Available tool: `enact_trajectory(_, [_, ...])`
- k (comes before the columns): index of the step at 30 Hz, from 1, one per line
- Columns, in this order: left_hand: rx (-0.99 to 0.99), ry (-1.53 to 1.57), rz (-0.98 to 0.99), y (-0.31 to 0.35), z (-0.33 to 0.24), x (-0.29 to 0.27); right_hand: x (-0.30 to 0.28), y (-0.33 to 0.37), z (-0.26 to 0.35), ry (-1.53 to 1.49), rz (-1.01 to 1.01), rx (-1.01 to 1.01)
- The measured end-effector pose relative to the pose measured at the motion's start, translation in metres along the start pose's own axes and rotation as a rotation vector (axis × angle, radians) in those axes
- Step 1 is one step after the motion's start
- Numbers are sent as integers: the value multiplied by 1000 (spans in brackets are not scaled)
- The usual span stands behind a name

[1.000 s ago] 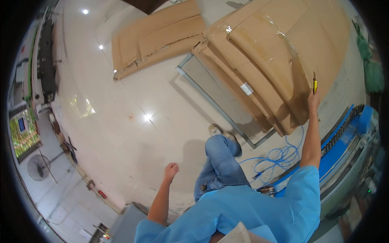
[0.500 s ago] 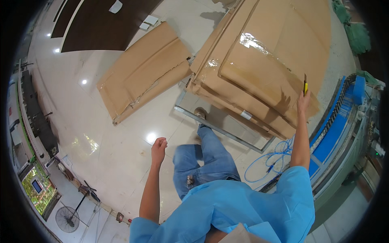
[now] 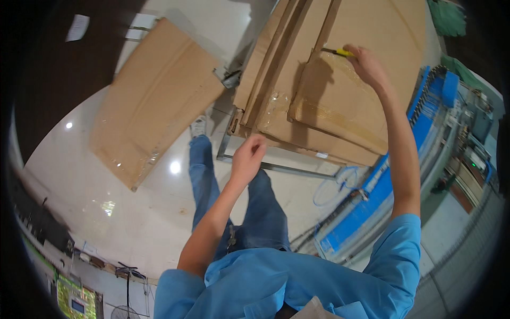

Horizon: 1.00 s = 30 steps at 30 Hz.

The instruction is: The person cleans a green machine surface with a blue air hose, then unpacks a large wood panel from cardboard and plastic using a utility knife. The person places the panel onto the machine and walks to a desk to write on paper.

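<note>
Head view: The right hand is grasping a utility knife with a yellow handle and a dark, narrow blade. The knife is positioned over the upper part of a stack of large, flat, brown cardboard packages, with its blade pointing toward the left. The blade tip is lying near a raised cardboard edge; contact between tip and cardboard cannot be determined.

The left hand is loosely clenched, with the fingers curling inward. It is hovering by the near left corner of the stack; contact with the cardboard cannot be determined.

Strips of clear, glossy adhesive tape are covering parts of the packages. A small white rectangular label is showing on the near side. A grey metal frame is extending out beneath the stack along its near edge.

A separate flat, brown cardboard piece is lying on the pale, glossy tiled floor to the left of the stack. A dark brown, flat panel is occupying the upper left, with a white paper sheet resting on it. A long blue and grey machine is standing to the right, and a thin blue hose is looping on the floor between machine and frame.
</note>
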<state>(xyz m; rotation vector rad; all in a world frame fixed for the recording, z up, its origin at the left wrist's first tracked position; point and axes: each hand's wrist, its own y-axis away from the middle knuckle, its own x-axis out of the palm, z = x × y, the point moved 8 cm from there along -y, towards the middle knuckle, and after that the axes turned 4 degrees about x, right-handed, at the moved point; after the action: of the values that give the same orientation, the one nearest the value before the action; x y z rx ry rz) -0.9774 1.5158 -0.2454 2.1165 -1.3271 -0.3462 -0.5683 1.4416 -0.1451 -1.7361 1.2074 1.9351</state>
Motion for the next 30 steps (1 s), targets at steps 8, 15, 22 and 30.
enact_trajectory(8, [22,-256,261,-134,-37,103,19,-90,58,603,436,-113])
enact_trajectory(15, [35,-215,345,-133,-27,107,60,-94,79,775,586,-243])
enact_trajectory(22, [70,-155,348,-133,-17,108,60,-86,80,818,655,-11])
enact_trajectory(30, [74,-128,339,-134,-15,108,58,-81,81,710,634,41])
